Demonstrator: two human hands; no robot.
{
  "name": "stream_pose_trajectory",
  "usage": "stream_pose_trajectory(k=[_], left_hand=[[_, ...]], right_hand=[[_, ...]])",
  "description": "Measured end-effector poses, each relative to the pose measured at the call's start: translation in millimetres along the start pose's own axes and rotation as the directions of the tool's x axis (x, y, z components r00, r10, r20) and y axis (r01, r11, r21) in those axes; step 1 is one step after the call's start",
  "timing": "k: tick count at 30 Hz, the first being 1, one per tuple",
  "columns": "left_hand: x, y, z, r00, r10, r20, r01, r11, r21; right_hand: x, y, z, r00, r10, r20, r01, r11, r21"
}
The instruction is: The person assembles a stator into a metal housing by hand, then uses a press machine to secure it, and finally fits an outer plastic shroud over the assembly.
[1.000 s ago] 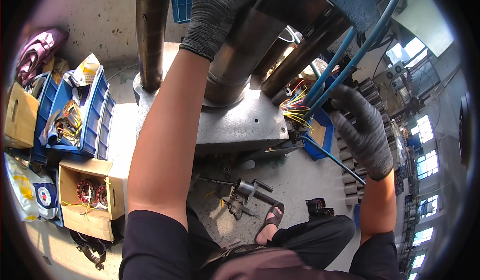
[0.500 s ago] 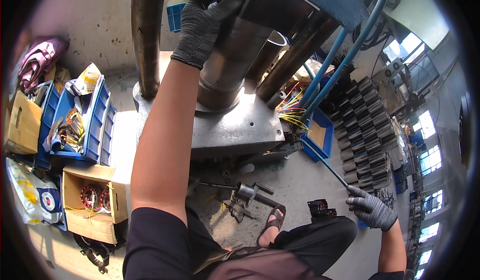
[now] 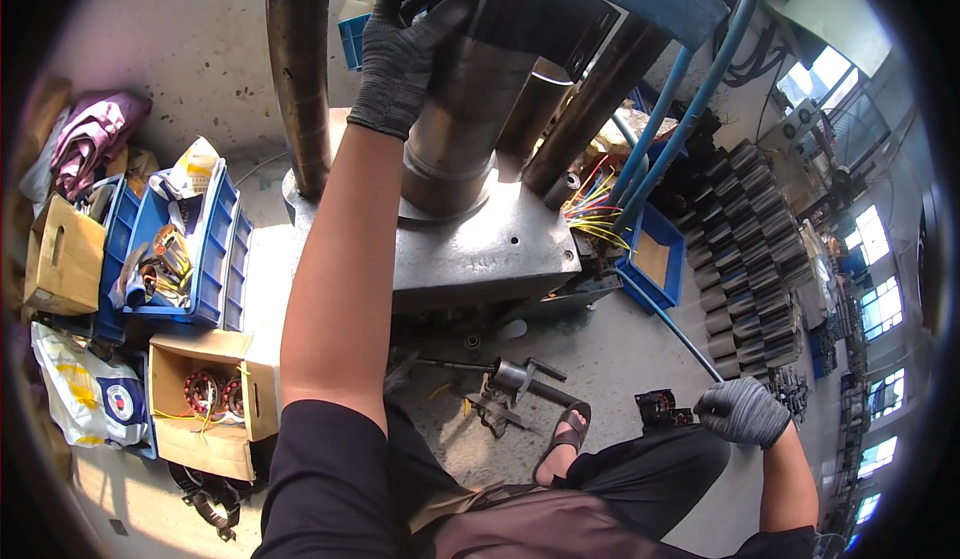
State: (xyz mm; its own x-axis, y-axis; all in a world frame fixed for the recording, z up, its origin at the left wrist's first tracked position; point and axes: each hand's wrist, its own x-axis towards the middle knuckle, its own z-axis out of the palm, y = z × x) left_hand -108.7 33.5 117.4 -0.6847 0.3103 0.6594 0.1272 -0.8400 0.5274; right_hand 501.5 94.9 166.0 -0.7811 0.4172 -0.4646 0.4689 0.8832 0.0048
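A large machine, which looks like a press, stands ahead of me with a thick steel column (image 3: pixel 450 144) on its grey metal base (image 3: pixel 480 249). My left hand (image 3: pixel 400 59), in a dark grey knitted glove, grips the left side of a dark metal cylinder (image 3: pixel 490 9) at the top of that column. Its thumb lies along the cylinder's face; the fingertips are partly hidden behind. At the lower right my right hand (image 3: pixel 742 412), also gloved, is closed around the end of a thin blue lever rod (image 3: pixel 670 324) that slopes down from the machine.
Blue crates (image 3: pixel 205 259) with parts and a cardboard box (image 3: pixel 200 449) holding wound stators stand at left. Stacked metal cylinders (image 3: pixel 745 249) and a blue tray (image 3: pixel 660 284) are at right. Coloured wires (image 3: pixel 595 214) hang beside the base. A metal puller-like tool (image 3: pixel 510 379) lies near my foot.
My right hand's fingers, loosely extended before, have curled around the rod's end. The left hand keeps its place on the cylinder. The whole view has shifted slightly.
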Motion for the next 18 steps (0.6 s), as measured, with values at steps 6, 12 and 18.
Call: stream_pose_trajectory(k=[6, 12, 18], left_hand=[[-4, 5, 0, 0.999, 0.039, 0.003, -0.039, 0.989, 0.144], [-10, 6, -1, 1.0, 0.008, 0.009, -0.009, 0.996, 0.094], [-10, 11, 0, 1.0, -0.014, -0.001, 0.014, 0.995, 0.103]], right_hand=[[2, -6, 7, 0.987, 0.019, 0.161, 0.0, 0.992, -0.123], [15, -17, -23, 0.967, 0.062, -0.248, -0.038, 0.994, 0.101], [6, -4, 0, 0.997, -0.032, -0.067, 0.028, 0.998, -0.06]])
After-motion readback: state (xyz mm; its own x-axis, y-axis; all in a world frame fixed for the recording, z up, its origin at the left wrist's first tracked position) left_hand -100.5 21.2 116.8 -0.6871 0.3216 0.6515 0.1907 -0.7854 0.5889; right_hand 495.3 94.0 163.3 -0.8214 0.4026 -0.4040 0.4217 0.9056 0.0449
